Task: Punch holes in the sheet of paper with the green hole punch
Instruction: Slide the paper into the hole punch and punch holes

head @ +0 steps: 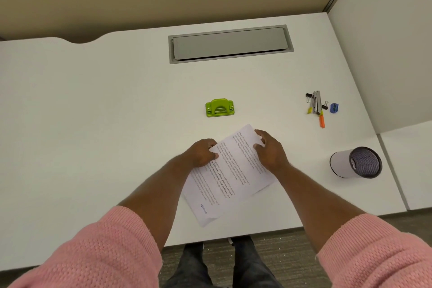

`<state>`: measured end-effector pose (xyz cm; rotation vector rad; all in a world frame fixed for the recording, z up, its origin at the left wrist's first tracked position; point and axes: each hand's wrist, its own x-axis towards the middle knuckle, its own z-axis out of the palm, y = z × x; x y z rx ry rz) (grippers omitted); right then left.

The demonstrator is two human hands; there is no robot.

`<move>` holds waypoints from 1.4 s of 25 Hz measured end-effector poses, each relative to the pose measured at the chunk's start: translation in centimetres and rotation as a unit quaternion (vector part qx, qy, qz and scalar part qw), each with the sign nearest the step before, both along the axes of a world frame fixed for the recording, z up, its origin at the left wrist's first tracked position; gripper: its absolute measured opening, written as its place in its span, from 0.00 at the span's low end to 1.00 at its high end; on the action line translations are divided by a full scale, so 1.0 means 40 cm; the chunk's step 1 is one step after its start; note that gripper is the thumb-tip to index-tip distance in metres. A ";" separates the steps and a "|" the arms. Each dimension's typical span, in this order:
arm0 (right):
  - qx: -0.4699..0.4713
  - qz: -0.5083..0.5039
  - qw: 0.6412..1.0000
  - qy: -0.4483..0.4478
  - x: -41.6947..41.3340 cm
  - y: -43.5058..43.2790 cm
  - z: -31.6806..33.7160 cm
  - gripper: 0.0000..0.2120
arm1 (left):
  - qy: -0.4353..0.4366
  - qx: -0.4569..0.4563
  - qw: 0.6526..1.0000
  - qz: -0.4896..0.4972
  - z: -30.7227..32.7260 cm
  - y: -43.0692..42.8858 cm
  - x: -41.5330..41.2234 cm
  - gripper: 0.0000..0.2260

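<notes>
Head view, looking down on a white desk (pixel 93 124). Sheet of paper (pixel 230 177), printed text, lies tilted at lower centre of frame, held by both hands. Left hand (pixel 202 153) grips the sheet's left edge, thumb on top, fingers curled under. Right hand (pixel 270 151) grips the upper right edge near the top corner, thumb on the printed face, fingers wrapped behind. Both sleeves pink knit, at the bottom corners. Green hole punch (pixel 220 107) sits on the desk at centre frame, just above the paper's top corner, apart from both hands and untouched. Grey cable hatch (pixel 230 44) further up. Right of frame: stapler with binder clips (pixel 315 103), blue sharpener (pixel 334 108), mesh pen cup (pixel 356 162) on its side.
</notes>
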<state>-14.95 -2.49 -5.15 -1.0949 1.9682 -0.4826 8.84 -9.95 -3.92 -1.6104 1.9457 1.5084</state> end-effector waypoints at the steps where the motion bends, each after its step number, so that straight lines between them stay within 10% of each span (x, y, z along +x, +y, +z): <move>1: -0.004 -0.009 1.000 -0.004 -0.006 0.003 -0.002 0.23 | 0.003 -0.017 1.000 0.017 -0.001 -0.001 -0.004 0.13; 11: -0.009 -0.131 0.990 -0.059 -0.028 0.007 -0.008 0.24 | -0.030 -0.122 0.986 0.112 -0.020 0.003 0.034 0.14; 19: 0.000 -0.152 0.986 -0.069 -0.047 0.001 -0.023 0.24 | 0.068 -0.037 0.906 0.417 -0.029 0.007 0.169 0.07; 35: -0.045 -0.126 0.991 -0.010 -0.016 -0.036 -0.011 0.24 | 0.062 -0.110 0.935 0.331 -0.051 -0.025 0.165 0.10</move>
